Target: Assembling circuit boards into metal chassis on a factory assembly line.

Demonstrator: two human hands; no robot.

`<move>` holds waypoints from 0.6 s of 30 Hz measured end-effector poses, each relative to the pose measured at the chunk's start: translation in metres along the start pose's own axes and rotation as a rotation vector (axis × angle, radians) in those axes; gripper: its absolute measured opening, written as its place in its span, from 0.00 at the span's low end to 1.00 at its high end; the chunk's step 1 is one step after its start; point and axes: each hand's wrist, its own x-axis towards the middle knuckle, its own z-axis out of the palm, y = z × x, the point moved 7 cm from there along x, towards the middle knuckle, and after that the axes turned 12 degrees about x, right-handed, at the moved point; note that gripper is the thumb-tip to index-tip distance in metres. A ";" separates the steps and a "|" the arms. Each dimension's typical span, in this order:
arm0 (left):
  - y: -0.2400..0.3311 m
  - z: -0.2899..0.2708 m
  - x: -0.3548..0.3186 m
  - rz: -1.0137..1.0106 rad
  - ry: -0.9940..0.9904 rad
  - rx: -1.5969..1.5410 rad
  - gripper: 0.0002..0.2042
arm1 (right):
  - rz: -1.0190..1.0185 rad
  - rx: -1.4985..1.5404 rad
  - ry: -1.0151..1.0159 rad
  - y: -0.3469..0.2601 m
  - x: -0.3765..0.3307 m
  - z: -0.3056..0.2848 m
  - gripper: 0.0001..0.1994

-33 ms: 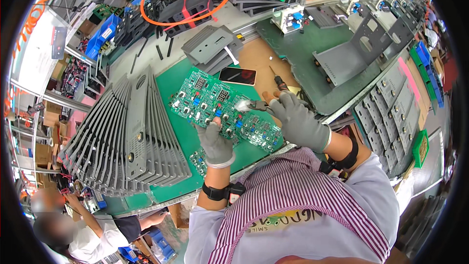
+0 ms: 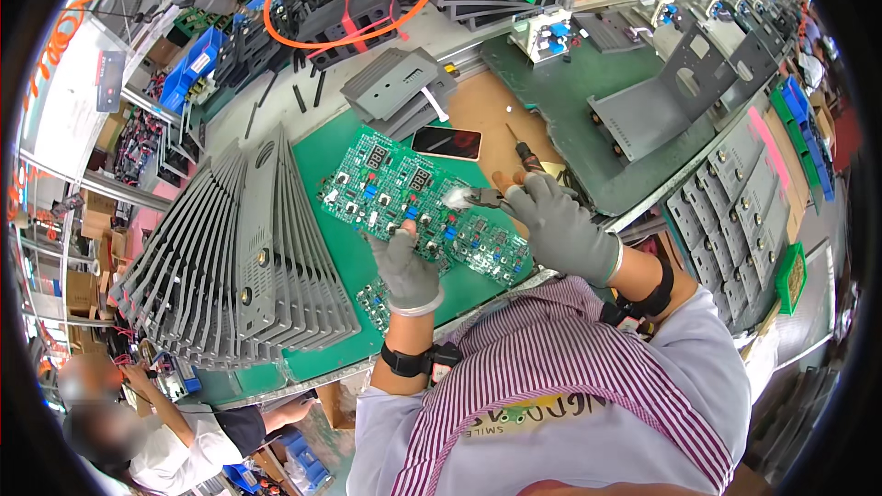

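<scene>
A long green circuit board [image 2: 390,188] with two digit displays and blue and white parts lies tilted over a green mat. Along its near edge my left hand [image 2: 406,277] is closed, the bare thumb tip on its face. My right hand [image 2: 562,228] is closed round a dark, slim-jawed tool [image 2: 485,197] that looks like pliers. A white, fluffy-looking piece [image 2: 457,197] sits at the tool's tip, over the board; whether it touches the board I cannot tell. Both hands wear grey gloves with some fingertips bare. Another circuit board [image 2: 375,306] shows partly beneath, beside my left hand.
A fanned stack of grey metal panels [image 2: 262,266] stands to the left. Beyond the board lie a phone [image 2: 446,142], a screwdriver [image 2: 525,154] and grey metal plates [image 2: 395,83]. Bent grey brackets [image 2: 657,96] stand on the right mat. Another person [image 2: 184,436] is at lower left.
</scene>
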 end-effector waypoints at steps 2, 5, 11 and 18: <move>0.009 0.001 0.002 0.099 0.042 0.126 0.11 | 0.021 0.023 -0.047 -0.002 0.003 -0.001 0.21; -0.022 0.008 -0.003 -0.402 0.115 -0.456 0.13 | 0.141 0.041 -0.262 -0.008 0.000 0.005 0.23; -0.001 0.015 0.003 -0.056 0.085 0.023 0.11 | -0.321 0.101 -0.021 -0.047 0.010 -0.006 0.23; 0.005 0.009 -0.005 -0.070 0.043 0.079 0.14 | -0.032 -0.153 0.006 -0.008 0.042 0.002 0.21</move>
